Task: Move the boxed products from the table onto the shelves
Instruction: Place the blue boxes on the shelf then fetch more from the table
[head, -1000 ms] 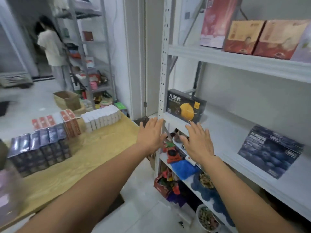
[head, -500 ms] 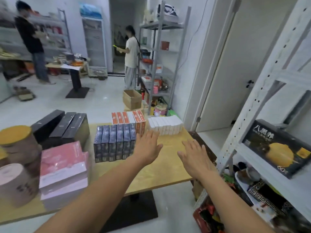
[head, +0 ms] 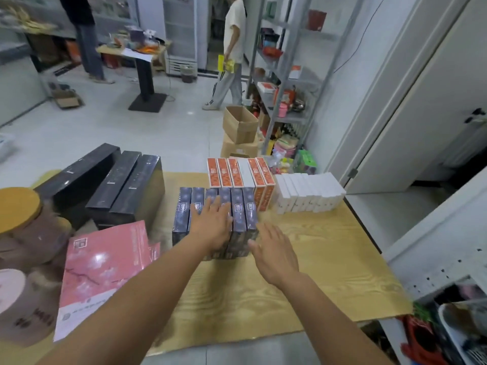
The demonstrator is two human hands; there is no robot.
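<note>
The left hand [head: 210, 229] lies flat, fingers spread, on the row of dark blue boxes [head: 184, 214] standing mid-way along the worktop [head: 329, 259], while the right hand [head: 275, 252], fingers straight and empty, hovers just beside the row's right end.

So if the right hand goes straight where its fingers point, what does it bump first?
Probably the right end of the dark blue boxes: the open right hand points its fingers there. Depth is unclear, so it could slide past to the orange boxes behind.
</note>
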